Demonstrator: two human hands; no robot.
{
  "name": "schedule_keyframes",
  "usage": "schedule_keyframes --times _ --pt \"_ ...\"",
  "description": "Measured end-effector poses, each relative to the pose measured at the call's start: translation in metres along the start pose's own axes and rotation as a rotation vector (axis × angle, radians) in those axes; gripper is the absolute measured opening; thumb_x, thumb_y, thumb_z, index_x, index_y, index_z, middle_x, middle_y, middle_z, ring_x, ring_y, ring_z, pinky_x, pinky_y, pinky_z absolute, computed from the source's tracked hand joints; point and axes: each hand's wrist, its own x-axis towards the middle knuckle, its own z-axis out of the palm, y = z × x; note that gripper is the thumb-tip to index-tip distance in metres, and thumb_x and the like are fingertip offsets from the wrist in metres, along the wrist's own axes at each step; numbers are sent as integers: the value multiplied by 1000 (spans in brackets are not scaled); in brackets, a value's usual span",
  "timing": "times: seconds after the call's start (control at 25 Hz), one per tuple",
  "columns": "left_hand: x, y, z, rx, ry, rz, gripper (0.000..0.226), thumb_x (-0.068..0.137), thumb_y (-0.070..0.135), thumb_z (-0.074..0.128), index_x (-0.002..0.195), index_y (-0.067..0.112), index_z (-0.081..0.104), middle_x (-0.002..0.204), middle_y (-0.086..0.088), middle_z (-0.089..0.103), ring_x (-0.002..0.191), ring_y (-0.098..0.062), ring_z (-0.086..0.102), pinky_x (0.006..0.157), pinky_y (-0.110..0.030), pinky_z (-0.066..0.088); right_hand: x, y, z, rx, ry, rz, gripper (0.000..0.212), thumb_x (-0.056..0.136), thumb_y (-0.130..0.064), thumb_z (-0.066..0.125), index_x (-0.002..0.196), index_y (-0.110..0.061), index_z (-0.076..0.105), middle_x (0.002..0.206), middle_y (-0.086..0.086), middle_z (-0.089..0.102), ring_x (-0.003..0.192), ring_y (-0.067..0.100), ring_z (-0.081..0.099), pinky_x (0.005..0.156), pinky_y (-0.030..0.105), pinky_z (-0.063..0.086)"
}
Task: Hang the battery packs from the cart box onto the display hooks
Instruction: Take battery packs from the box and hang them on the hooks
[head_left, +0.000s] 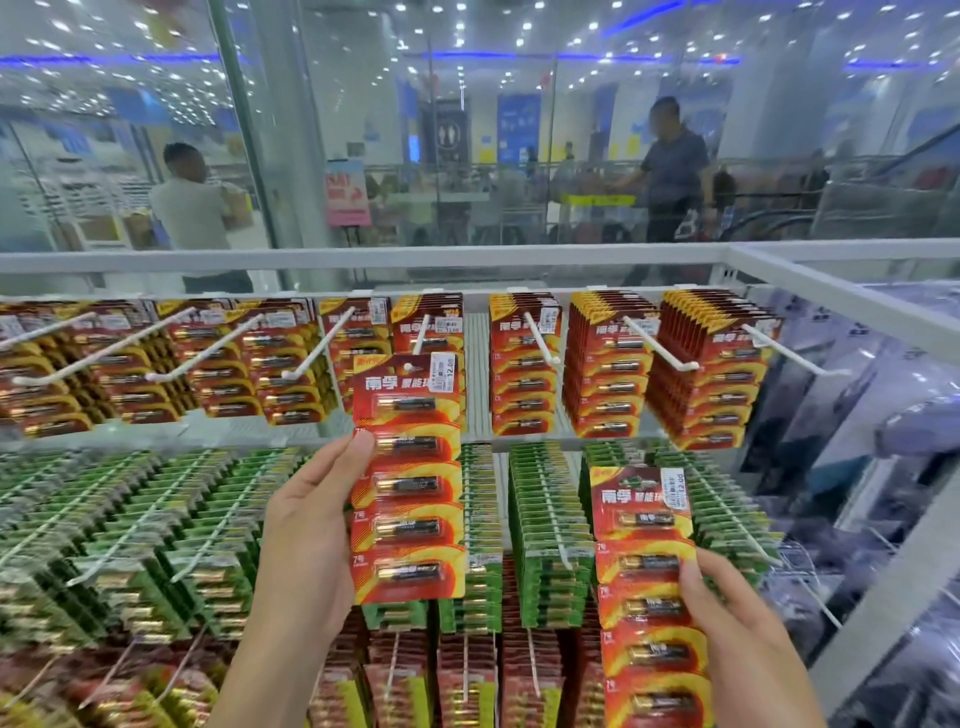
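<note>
My left hand (306, 525) grips a red strip of battery packs (408, 483) by its left edge, holding it upright. The strip's top hole sits just below the tip of a white display hook (422, 332) in the top row. My right hand (737, 623) holds a second red strip of battery packs (644, 566) lower down on the right, fingers curled round its right edge. The cart box is out of view.
The top row of hooks carries red battery strips (608, 364). Green strips (545, 530) fill the row below, and more red ones hang at the bottom. A white shelf frame (831, 291) runs above and to the right. Behind the glass, people walk about.
</note>
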Motion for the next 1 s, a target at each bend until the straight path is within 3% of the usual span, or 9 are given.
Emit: schedule_keyframes --times 0.28,0.36,0.48,0.56,0.68,0.84,1.0 --pt "36 -9 16 27 0 -34 24 103 27 60 120 14 72 107 -15 79 94 -38 77 82 -54 62 0 -3 3 23 0 7 24 93 -24 62 112 -11 70 107 22 75 88 41 75 78 50 57" --pt "61 -14 24 68 0 5 22 104 27 59 117 15 72 103 -12 80 89 -34 78 72 -46 64 0 -10 8 -4 3 -30 26 91 -27 63 111 -12 70 105 19 76 86 36 76 81 51 57" --pt "99 -19 34 118 26 45 16 105 26 59 108 19 73 96 -8 81 81 -27 79 65 -38 63 0 -26 18 -61 0 -130 24 90 -30 62 106 -15 71 98 14 78 78 30 76 68 43 59" --pt "121 -24 36 134 38 55 17 103 26 63 112 18 74 98 -8 81 86 -29 79 75 -44 63 1 -40 21 -122 26 -226 20 93 -35 60 99 -22 74 97 11 78 78 29 76 65 41 59" --pt "145 -33 35 157 71 63 26 99 27 67 122 15 73 105 -8 80 99 -33 77 88 -54 61 2 -60 21 -213 47 -351 21 100 -36 55 102 -26 73 100 5 78 86 27 77 75 45 59" --pt "154 -38 34 125 76 55 26 100 25 66 122 14 74 105 -9 80 100 -36 76 89 -58 60 7 -72 15 -255 87 -397 21 104 -34 52 110 -25 71 102 1 78 91 22 77 78 44 58" --pt "152 -39 36 119 82 53 25 101 22 65 123 15 72 103 -7 80 98 -32 77 86 -52 61 19 -72 12 -262 117 -358 21 104 -35 54 110 -25 71 102 -1 79 92 21 77 82 46 60"
